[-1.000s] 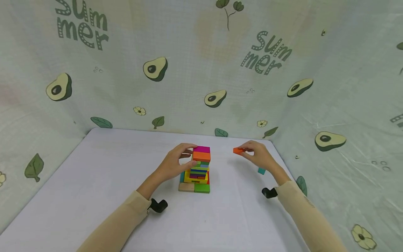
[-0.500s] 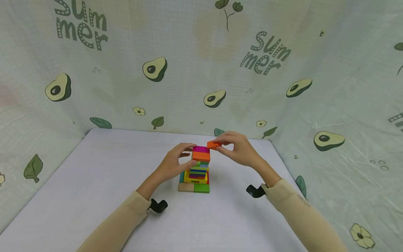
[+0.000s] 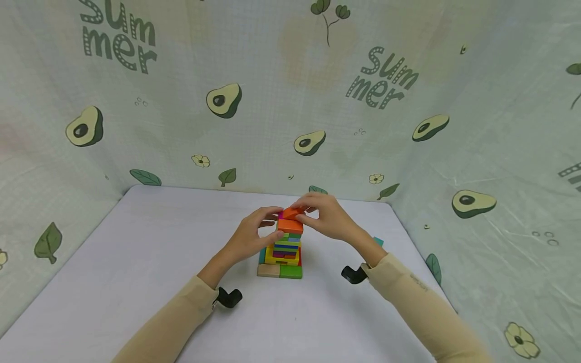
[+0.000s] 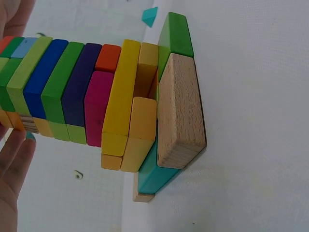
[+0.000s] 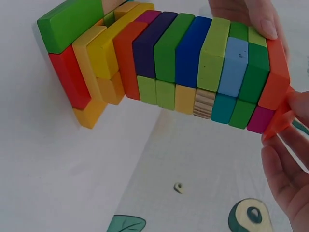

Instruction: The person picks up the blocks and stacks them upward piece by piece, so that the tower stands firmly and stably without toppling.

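Observation:
A tower of coloured wooden blocks (image 3: 286, 248) stands on the white table, wider at its base than above. My left hand (image 3: 245, 236) holds it near the top, thumb at the front and fingers behind. My right hand (image 3: 330, 218) pinches an orange block (image 3: 292, 212) over the tower's top, at a slant to the layer below. That top layer shows an orange block (image 5: 274, 75) in front and a magenta block (image 5: 260, 119) behind it. In the right wrist view, the pinched orange block (image 5: 279, 122) is right at this layer, partly hidden by my fingers.
A teal block (image 3: 379, 241) lies on the table (image 3: 181, 242) to the right, partly behind my right forearm. Beyond the table hangs a pale cloth (image 3: 263, 60) printed with avocados and leaves. Black wrist mounts (image 3: 229, 298) stick out from both sleeves.
My right hand has carried the orange block leftward from the table's right side to the top of the tower. My left hand has stayed in place on the tower.

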Demonstrator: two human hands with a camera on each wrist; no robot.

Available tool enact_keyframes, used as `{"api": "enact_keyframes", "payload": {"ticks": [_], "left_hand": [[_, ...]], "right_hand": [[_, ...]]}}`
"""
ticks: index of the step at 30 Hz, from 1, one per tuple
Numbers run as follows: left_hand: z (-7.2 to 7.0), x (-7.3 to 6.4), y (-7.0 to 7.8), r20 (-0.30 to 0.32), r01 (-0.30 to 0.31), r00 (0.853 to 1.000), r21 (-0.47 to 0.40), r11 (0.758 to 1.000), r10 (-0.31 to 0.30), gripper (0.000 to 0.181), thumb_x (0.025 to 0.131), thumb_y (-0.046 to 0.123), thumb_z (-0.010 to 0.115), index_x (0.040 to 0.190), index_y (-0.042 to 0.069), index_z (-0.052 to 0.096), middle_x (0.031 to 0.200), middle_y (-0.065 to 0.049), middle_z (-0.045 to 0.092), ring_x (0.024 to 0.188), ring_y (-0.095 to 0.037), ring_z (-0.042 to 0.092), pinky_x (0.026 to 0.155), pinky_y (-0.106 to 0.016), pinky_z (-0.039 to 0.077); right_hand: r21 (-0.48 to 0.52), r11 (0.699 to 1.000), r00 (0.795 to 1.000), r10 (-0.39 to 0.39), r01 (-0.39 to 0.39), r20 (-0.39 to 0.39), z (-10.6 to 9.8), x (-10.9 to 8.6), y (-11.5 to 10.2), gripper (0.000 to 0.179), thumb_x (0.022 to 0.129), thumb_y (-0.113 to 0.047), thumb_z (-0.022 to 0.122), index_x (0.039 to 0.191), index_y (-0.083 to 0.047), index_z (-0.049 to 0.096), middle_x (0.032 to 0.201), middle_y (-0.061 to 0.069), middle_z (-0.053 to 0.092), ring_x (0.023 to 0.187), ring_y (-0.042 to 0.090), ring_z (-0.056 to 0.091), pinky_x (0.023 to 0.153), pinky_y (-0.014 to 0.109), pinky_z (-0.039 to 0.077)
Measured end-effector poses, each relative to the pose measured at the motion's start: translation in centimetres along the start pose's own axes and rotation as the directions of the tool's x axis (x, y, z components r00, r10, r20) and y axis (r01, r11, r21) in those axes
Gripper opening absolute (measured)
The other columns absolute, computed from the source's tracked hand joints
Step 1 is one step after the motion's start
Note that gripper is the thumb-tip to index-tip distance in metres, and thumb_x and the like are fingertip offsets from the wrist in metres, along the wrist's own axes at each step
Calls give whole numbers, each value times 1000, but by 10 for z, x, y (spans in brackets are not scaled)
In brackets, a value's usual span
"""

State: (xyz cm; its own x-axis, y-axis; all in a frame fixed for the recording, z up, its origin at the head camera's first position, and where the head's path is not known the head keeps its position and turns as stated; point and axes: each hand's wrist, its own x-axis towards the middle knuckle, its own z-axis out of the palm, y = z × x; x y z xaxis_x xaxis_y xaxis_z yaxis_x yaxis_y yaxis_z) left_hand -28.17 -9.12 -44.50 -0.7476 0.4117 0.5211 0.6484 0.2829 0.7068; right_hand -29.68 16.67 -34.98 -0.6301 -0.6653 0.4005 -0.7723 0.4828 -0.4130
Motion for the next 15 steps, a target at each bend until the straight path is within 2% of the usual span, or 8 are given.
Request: {"api": "enact_keyframes", "payload": {"ticks": [5,10,15], "left_hand": [[1,1,0,0,-10,1000,12,1000,10,63,98,30,79,154,19,51,151,-3,59,131,-22,63,107,-47,56],[0,1,1,-7,0,1000,20,1000,0,63,98,31,80,154,21,51,150,-1,59,131,-21,63,107,-46,56],[1,0,0,-8,-2,1000,25,1000,2,63,98,30,80,153,20,52,151,-1,59,131,-22,63,106,-46,56]], "right_hand": [[-10,1000,1000,12,-12,-23,2,-4,3,38,98,-16,79,135,-10,71,124,1,74,108,17,71,94,37,62],[-9,1000,1000,21,-21,-24,4,-6,4,38,99,-15,78,136,-10,71,123,1,74,107,16,71,95,33,61],[16,1000,1000,13,-12,-24,7,-4,5,39,98,-13,78,136,-8,71,123,3,74,108,19,71,94,39,63]]}}
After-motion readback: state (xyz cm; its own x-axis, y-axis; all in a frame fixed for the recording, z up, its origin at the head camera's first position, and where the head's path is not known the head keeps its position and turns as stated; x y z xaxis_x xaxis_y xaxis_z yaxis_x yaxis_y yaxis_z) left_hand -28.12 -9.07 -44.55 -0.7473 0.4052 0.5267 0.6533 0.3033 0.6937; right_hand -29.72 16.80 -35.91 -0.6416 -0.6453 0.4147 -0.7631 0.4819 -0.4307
